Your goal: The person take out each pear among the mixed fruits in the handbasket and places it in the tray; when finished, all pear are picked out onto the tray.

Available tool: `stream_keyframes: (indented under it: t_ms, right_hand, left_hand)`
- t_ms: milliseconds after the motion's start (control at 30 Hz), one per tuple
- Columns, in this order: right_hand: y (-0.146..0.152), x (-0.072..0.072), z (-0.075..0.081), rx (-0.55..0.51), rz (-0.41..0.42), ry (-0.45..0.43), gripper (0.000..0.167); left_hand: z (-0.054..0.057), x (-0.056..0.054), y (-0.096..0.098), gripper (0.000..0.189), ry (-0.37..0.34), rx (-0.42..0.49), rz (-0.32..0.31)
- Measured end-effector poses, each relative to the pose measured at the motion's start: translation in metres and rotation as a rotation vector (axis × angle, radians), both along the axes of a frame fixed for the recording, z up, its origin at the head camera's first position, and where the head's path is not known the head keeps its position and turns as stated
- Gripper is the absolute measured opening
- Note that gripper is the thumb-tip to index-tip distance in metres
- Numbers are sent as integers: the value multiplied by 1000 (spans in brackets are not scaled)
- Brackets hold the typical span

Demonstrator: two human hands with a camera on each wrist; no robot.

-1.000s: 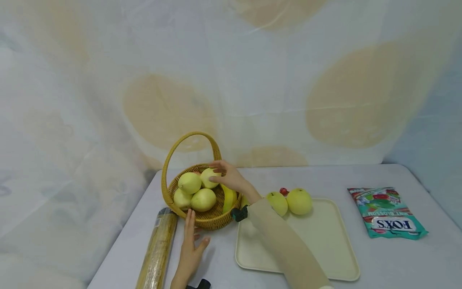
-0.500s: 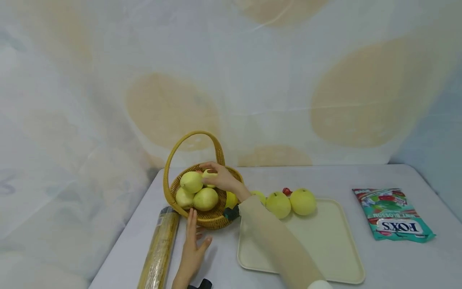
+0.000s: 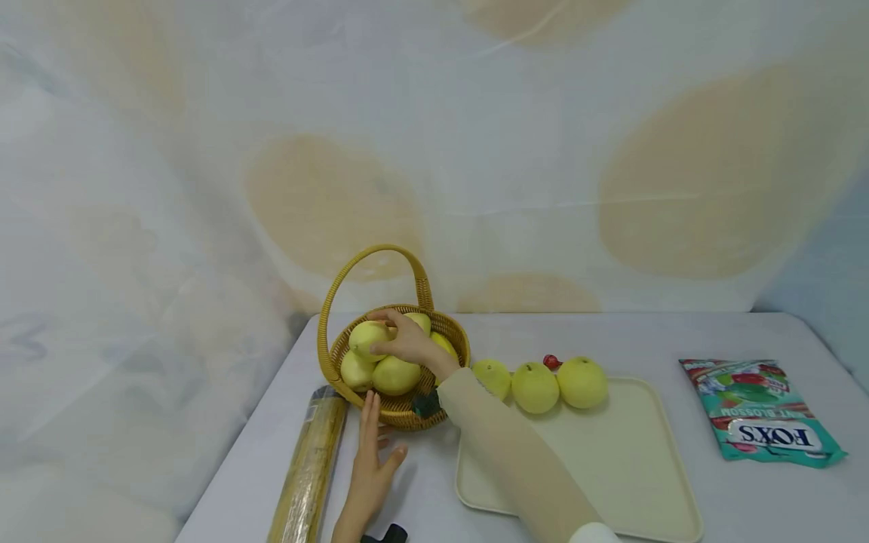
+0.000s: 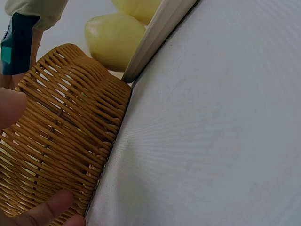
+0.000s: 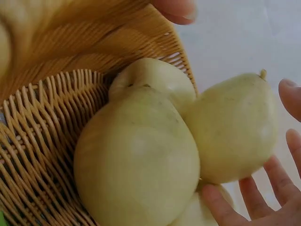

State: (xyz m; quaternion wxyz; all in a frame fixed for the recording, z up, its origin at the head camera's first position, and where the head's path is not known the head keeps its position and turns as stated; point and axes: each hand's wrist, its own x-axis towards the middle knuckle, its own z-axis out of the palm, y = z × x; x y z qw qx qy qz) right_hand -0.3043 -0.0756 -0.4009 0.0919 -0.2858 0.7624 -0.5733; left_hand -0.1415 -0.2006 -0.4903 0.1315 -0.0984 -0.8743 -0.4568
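A wicker basket [image 3: 407, 424] with a tall handle [image 3: 424, 290] holds several pale green pears. My right hand [image 3: 410, 341] reaches over it from the right, fingers and thumb spread around the upper left pear [image 3: 363, 337]. In the right wrist view its fingers [image 5: 254, 200] lie along the side of that pear [image 5: 235, 132]; a larger pear [image 5: 136, 160] sits closer to the camera. My left hand [image 3: 370, 471] has straight fingers at the basket's front rim. Its fingertips [image 4: 59, 202] overlap the weave in the left wrist view.
Right of the basket lies a cream tray [image 3: 611, 467], with round yellow-green fruits [image 3: 535, 388] along its far-left side. A small red item [image 3: 552, 362] is behind them. A teal FOX'S bag [image 3: 763, 415] lies far right. A long wrapped roll [image 3: 308, 467] lies left of my left hand.
My right hand has moved left across the basket, from the back pear to the upper left pear. The back pear shows again behind it. My left hand stays at the rim.
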Motion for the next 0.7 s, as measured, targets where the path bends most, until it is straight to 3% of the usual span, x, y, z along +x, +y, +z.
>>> stream_keyframes:
  t_ms: [367,700]
  right_hand:
    - [-21,2,-7,55,-85,44,56]
    - [-25,7,-6,70,-164,51,46]
  left_hand:
    - [-16,-4,-6,84,31,-11,-4]
    - [-16,-5,-6,85,44,-13,-5]
